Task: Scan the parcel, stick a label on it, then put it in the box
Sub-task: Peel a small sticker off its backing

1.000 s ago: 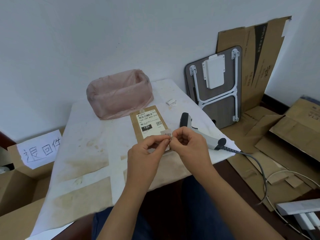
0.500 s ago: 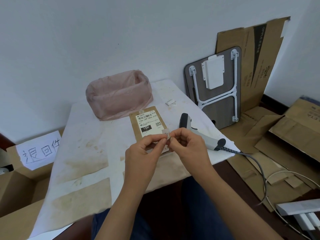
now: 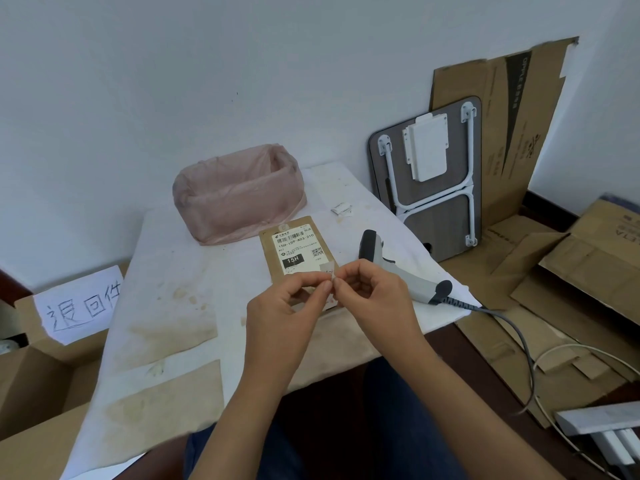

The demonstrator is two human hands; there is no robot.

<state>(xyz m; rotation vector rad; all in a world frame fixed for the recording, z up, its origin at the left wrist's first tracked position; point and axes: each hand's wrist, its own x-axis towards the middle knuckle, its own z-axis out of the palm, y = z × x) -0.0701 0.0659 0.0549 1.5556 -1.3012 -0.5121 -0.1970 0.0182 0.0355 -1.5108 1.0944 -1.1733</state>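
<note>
The parcel (image 3: pixel 298 252) is a flat brown envelope lying on the white tabletop (image 3: pixel 173 289), printed shipping sticker facing up, with its near end partly hidden behind the hands. Right above that near end both hands meet: the left hand (image 3: pixel 282 311) and right hand (image 3: pixel 375 299) are each pinching a small white label (image 3: pixel 329 270) between thumb and fingertips, held just off the parcel, and you can make out a bit of red print on it but not what it says. Just to the right of the parcel the grey barcode scanner (image 3: pixel 391 268) lies on its side on the tabletop, its coiled cable (image 3: pixel 512 327) running off the edge to the floor. Behind the parcel, almost touching its far edge, sits a small bin lined with a pink plastic bag (image 3: pixel 235 195), and a scrap of white paper (image 3: pixel 342 208) lies off to the right of it. On the floor at left there's a cardboard box (image 3: pixel 31 386) with a handwritten paper sign (image 3: pixel 81 304) on it. Over by the wall on the right, a folded table (image 3: pixel 429 188) leans upright with flattened cardboard (image 3: pixel 519 116) behind and around it.
</note>
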